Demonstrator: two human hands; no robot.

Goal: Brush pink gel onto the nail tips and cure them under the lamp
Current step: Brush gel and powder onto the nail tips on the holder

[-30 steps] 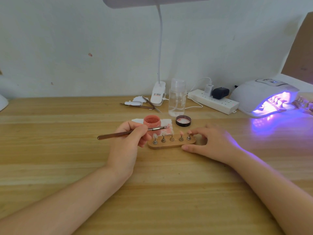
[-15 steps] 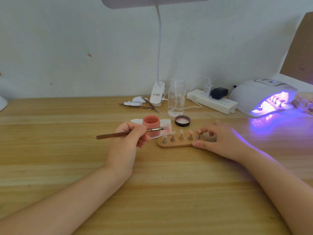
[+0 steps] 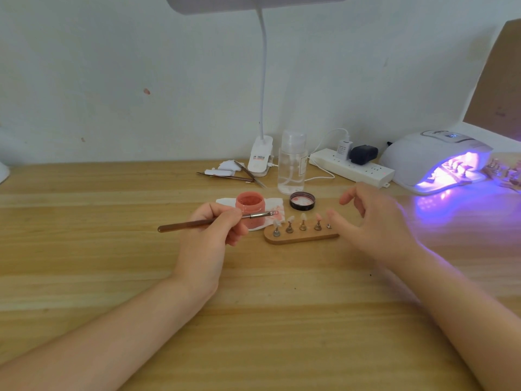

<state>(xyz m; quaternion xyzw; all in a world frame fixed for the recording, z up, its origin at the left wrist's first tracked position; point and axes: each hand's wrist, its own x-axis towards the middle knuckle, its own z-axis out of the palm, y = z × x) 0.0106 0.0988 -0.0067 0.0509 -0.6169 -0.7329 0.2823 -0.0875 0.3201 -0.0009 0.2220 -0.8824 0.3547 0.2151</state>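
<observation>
The wooden surface (image 3: 253,320) carried a stand of nail tips (image 3: 301,235) between the hands, left hand (image 3: 208,238) and right hand (image 3: 377,224). Just beyond the left hand sat a pink jar (image 3: 250,206) on a tissue (image 3: 275,204), its lid (image 3: 302,200) beside it. Farther back lay tools (image 3: 225,176), a lamp clip (image 3: 260,156), a clear bottle (image 3: 292,165) and a power strip (image 3: 352,168). Beyond the right hand glowed a curing lamp (image 3: 434,160).

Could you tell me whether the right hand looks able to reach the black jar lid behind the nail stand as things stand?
Probably yes. The right hand hovers open and holds nothing, just right of the black lid, with bare table between them. The nail stand lies nearer the person, out of that path.
</observation>
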